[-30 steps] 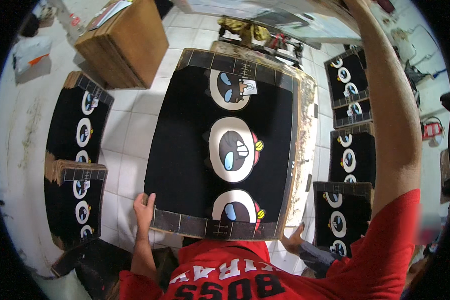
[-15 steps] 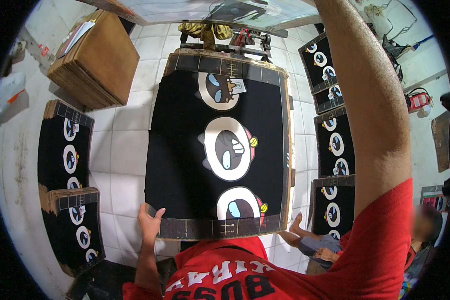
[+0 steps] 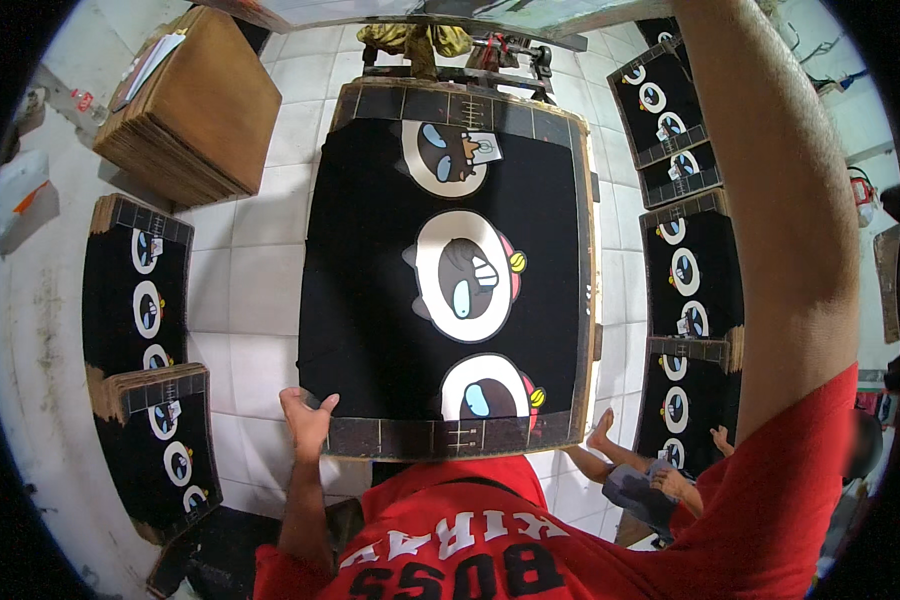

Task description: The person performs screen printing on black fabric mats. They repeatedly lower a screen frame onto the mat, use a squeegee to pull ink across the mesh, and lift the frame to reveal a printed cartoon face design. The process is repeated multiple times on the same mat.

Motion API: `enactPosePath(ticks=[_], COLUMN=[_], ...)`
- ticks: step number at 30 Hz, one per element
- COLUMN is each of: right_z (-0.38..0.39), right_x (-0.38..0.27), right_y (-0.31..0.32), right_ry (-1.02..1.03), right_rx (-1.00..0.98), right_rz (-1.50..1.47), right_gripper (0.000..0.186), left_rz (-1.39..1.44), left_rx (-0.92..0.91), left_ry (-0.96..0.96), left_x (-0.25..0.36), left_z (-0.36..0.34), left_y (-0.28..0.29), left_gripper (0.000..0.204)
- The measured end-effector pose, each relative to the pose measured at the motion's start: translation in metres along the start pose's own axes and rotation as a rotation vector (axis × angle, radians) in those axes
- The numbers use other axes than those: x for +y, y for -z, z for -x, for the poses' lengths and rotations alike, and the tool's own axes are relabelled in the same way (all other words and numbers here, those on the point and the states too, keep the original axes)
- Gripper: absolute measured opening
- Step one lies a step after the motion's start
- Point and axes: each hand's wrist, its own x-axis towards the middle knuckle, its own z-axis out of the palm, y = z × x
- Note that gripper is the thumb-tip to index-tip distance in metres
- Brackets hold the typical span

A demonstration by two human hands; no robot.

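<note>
A board (image 3: 400,438) with dark, line-marked ends lies in front of me. Black fabric (image 3: 360,260) covers its middle, printed with cartoon faces in white rings (image 3: 430,310). At the board's near left corner, my left hand (image 3: 310,422) grips the edge, thumb on top; its other fingers are partly hidden. My right arm (image 3: 785,200) stretches up past the board's right side, and its hand lies beyond the top of the picture. Overhead at the far end is a raised pale panel in a frame (image 3: 390,12), cut off by the picture's edge.
Brown boards (image 3: 220,110) form a tall stack at the far left. More boards with printed black fabric stand along the left (image 3: 110,290) and right (image 3: 715,270). A person (image 3: 635,490) sits at the lower right. Yellow cloth (image 3: 420,42) hangs on a metal stand behind the board.
The whole view has shifted, so the board sits slightly higher and farther right. My left hand keeps its grip on the corner. More of the seated person's hands now shows.
</note>
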Motion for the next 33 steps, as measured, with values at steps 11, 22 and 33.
enactPosePath(ticks=[11, 22, 33], right_z=[0.174, 0.433, 0.393], right_x=[-0.033, -0.055, 0.031], right_y=[0.051, 0.043, -0.051], right_ry=[0.018, -0.278, -0.657], right_rx=[0.087, -0.191, -0.437], right_rz=[-0.22, -0.39, -0.501], right_gripper=[0.026, 0.053, 0.045], left_rz=[0.559, 1.498, 0.425], left_rx=[0.074, -0.013, 0.368], left_ry=[-0.166, 0.499, 0.114], left_x=[0.119, 0.194, 0.099], left_z=[-0.07, -0.114, -0.134], left_y=[0.073, 0.084, -0.041], left_gripper=[0.072, 0.081, 0.071])
